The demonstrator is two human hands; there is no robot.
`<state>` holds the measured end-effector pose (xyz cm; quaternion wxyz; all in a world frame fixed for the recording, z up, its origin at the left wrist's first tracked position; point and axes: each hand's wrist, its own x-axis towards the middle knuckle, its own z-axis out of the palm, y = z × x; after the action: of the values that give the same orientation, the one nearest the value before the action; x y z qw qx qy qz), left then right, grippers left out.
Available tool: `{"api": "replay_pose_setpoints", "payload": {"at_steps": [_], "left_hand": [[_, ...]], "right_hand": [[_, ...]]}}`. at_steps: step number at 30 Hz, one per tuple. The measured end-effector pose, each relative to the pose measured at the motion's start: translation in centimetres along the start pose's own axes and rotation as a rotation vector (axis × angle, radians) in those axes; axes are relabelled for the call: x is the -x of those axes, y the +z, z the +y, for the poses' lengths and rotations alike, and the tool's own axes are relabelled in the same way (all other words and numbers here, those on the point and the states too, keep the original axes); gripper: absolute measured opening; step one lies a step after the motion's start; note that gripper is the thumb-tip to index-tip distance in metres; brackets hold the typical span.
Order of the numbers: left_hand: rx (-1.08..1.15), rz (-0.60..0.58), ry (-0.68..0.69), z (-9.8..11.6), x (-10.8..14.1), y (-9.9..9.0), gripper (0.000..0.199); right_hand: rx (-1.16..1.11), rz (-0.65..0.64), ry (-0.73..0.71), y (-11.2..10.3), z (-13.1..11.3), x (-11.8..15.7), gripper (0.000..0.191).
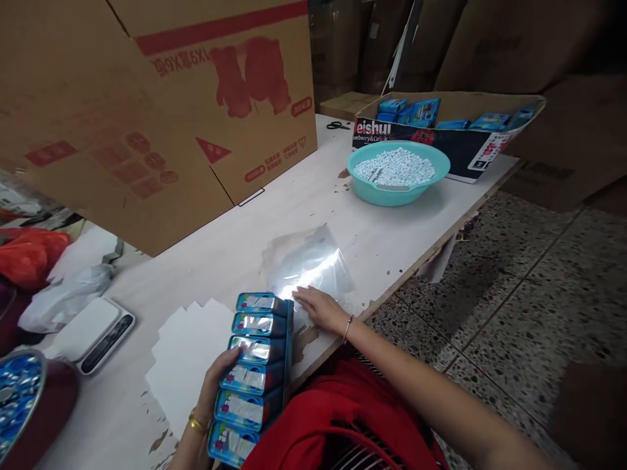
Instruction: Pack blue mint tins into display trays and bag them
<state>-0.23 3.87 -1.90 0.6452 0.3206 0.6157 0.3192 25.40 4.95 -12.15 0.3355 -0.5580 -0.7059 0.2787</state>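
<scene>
My left hand (219,376) is wrapped round the left side of a row of several small blue tins (252,349), which stand side by side near the table's front edge. Fingers extended, my right hand (318,309) rests on a stack of clear plastic sheets (311,261), just right of the tins. Left of the tins lies a fanned pile of white cards (189,359).
A turquoise bowl (399,196) holds white pellets, with an open box (450,147) of blue packs behind it. Black scissors (337,125) lie farther back. A large carton (196,130), a white scale (93,333) and a dark red tub (56,418) occupy the left.
</scene>
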Motion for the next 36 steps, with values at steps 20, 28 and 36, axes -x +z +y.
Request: {"api": "replay_pose_setpoints", "payload": {"at_steps": [20,28,36], "left_hand": [[-0.140,-0.267,-0.009,-0.2,0.3,5.8,0.075],[-0.152,-0.291,-0.032,-0.5,-1.4,5.0,0.071],[-0.139,-0.284,0.010,0.2,-1.4,6.3,0.075]], "right_hand": [[-0.572,-0.057,0.061,-3.0,0.5,-2.7,0.050],[-0.542,-0.085,0.074,-4.0,0.0,-2.5,0.060],[-0.687,-0.138,0.064,-3.9,1.4,-2.9,0.069]]}}
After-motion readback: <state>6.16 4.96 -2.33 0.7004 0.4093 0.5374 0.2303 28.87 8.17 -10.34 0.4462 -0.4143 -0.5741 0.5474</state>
